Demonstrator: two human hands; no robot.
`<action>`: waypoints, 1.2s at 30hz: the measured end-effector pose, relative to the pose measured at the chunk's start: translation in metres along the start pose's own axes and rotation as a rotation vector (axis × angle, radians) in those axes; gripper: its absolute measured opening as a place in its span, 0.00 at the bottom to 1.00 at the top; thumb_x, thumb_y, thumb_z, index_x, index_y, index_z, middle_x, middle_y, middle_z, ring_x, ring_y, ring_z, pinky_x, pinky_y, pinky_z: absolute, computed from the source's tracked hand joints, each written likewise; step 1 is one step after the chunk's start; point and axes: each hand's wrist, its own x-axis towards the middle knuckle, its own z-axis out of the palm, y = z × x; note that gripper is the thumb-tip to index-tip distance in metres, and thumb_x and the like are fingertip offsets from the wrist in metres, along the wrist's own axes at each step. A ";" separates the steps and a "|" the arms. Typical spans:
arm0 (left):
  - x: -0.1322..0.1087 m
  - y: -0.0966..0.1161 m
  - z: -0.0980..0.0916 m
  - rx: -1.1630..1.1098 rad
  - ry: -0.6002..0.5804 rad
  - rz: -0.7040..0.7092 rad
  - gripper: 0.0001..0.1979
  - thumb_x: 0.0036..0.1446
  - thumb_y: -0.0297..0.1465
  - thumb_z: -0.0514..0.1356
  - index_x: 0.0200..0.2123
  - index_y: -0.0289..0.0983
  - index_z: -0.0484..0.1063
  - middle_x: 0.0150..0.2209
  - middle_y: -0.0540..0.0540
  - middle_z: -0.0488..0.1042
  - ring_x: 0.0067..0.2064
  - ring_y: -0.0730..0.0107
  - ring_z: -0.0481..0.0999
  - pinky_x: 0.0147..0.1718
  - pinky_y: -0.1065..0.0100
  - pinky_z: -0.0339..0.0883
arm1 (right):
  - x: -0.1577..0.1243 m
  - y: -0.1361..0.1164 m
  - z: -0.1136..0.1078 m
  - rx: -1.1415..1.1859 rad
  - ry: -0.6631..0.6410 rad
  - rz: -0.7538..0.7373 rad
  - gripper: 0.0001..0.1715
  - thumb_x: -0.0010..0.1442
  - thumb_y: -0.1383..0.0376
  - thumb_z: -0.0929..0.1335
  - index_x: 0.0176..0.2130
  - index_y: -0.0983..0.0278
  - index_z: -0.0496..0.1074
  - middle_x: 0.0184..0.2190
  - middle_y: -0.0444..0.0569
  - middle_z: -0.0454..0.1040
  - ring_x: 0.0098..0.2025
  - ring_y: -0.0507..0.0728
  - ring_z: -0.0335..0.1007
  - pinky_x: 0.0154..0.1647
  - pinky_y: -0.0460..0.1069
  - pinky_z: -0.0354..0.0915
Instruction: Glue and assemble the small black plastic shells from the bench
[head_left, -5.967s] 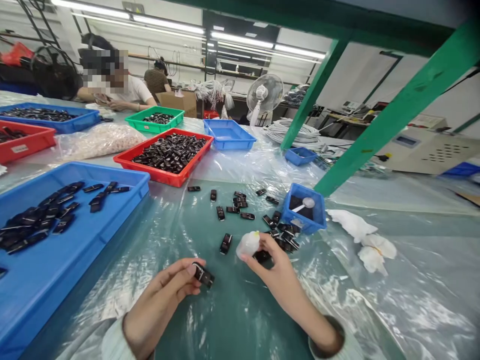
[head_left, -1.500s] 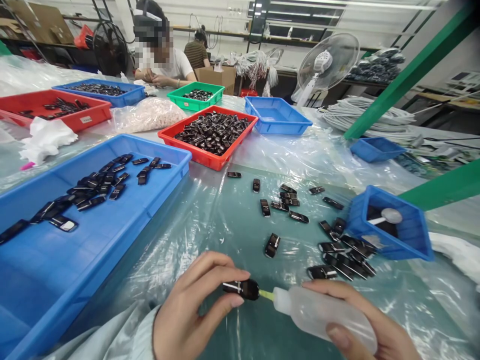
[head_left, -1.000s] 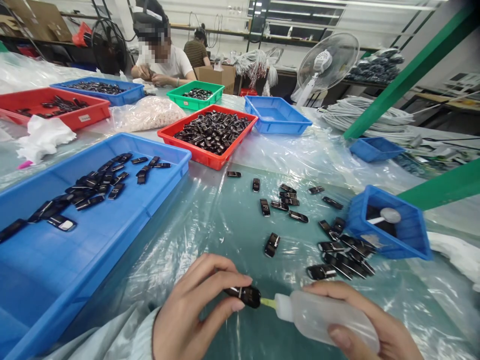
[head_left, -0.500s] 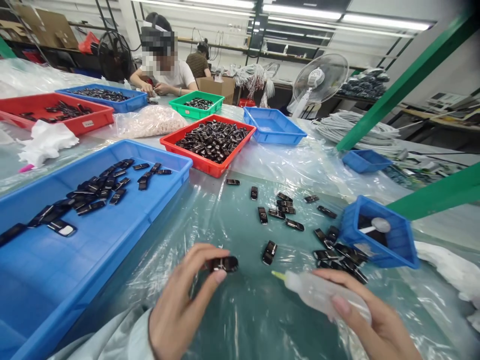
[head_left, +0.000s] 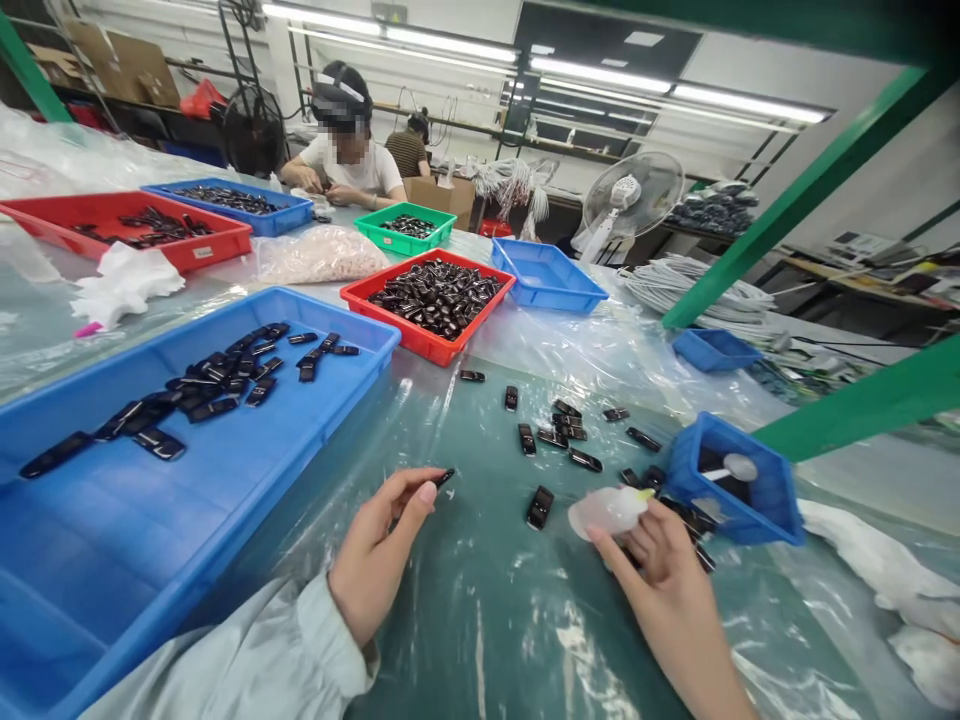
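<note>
My left hand [head_left: 379, 552] pinches a small black glossy part [head_left: 442, 478] between thumb and fingertips, just above the plastic-covered green table. My right hand [head_left: 664, 580] grips a soft white squeeze bottle [head_left: 606, 510] with a yellow tip, lowered near the table by a cluster of loose black parts [head_left: 570, 440]. One black part [head_left: 538, 507] lies between my two hands. Beside my right hand stands a small blue bin [head_left: 731, 500] with a white spoon [head_left: 731, 467] in it.
A large blue tray [head_left: 150, 520] with several black parts sits at my left. A red tray [head_left: 431, 335] full of black parts, an empty blue tray [head_left: 547, 275] and a green tray [head_left: 405, 228] lie beyond. White tissue [head_left: 877, 570] is at the right. A person [head_left: 345, 160] works at the far end.
The bottle tip has left the black part. My left hand carried the part to the left and away; my right hand swung the bottle right and down toward the loose parts.
</note>
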 end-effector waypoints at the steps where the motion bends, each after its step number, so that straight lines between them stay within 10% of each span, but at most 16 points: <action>1: 0.001 -0.001 0.000 -0.012 0.006 0.006 0.23 0.56 0.48 0.53 0.44 0.36 0.71 0.35 0.45 0.73 0.40 0.63 0.71 0.42 0.65 0.64 | -0.003 -0.002 -0.003 -0.042 0.037 -0.051 0.26 0.55 0.57 0.69 0.50 0.61 0.59 0.48 0.59 0.68 0.48 0.65 0.69 0.46 0.62 0.67; 5: 0.002 -0.008 0.001 -0.040 0.032 0.034 0.23 0.58 0.48 0.52 0.44 0.36 0.69 0.39 0.43 0.74 0.40 0.63 0.71 0.43 0.63 0.64 | -0.020 -0.023 -0.009 -0.210 0.176 -0.380 0.19 0.57 0.68 0.69 0.47 0.58 0.62 0.40 0.51 0.64 0.44 0.61 0.63 0.49 0.62 0.60; 10: 0.002 -0.013 0.001 -0.029 0.016 0.058 0.18 0.60 0.42 0.51 0.46 0.37 0.70 0.41 0.44 0.74 0.41 0.63 0.71 0.45 0.61 0.63 | -0.023 -0.052 0.029 -0.362 -0.275 -0.690 0.15 0.60 0.73 0.64 0.45 0.58 0.70 0.41 0.50 0.74 0.43 0.60 0.71 0.40 0.54 0.67; 19: 0.004 -0.010 0.001 -0.013 0.022 0.174 0.14 0.60 0.37 0.51 0.42 0.36 0.70 0.37 0.44 0.74 0.40 0.62 0.73 0.43 0.60 0.65 | 0.026 -0.059 0.091 -0.344 -0.589 -0.761 0.06 0.63 0.72 0.63 0.36 0.65 0.70 0.35 0.45 0.71 0.37 0.53 0.69 0.37 0.51 0.67; 36: -0.015 -0.004 -0.002 0.187 -0.107 0.582 0.10 0.63 0.26 0.53 0.46 0.42 0.67 0.44 0.45 0.69 0.48 0.64 0.68 0.46 0.66 0.60 | -0.009 -0.102 0.044 0.557 -0.573 0.319 0.13 0.59 0.55 0.67 0.30 0.62 0.67 0.25 0.43 0.65 0.27 0.52 0.63 0.28 0.47 0.61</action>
